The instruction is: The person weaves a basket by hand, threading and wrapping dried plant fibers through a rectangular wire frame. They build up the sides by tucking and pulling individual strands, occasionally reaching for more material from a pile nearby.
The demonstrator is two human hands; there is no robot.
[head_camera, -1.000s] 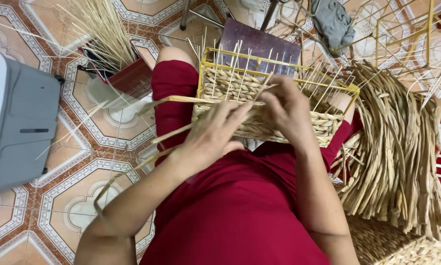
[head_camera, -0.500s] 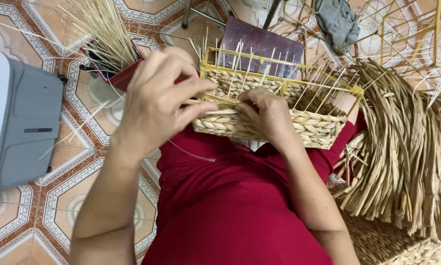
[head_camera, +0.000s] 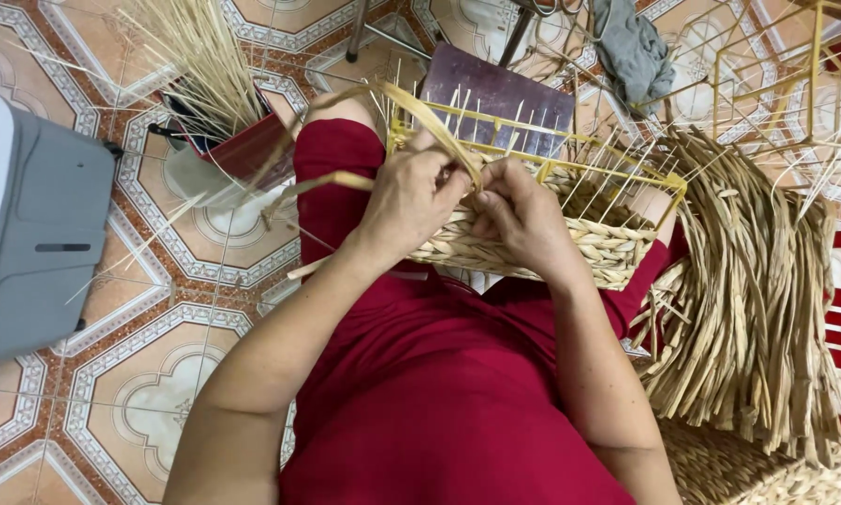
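Note:
A half-woven straw basket (head_camera: pixel 617 245) on a yellow wire frame (head_camera: pixel 533 126) rests on my lap, over red clothing. My left hand (head_camera: pixel 411 198) pinches a flat straw strand (head_camera: pixel 430 117) that arcs up and over from the basket's near left corner. My right hand (head_camera: pixel 525 215) presses against the woven wall just beside it, fingers curled on the weave where the strand enters. Thin upright sticks rise from the frame's rim.
A large pile of dried straw strands (head_camera: pixel 757 281) lies at my right. A red container with thin sticks (head_camera: pixel 217 103) stands on the patterned tile floor at left, beside a grey box (head_camera: pixel 32 224). Empty yellow wire frames (head_camera: pixel 795 75) and a grey cloth (head_camera: pixel 631 42) lie beyond.
My left hand, raised high half a second ago while pulling the strand, has come back down to the basket's near edge beside my right hand.

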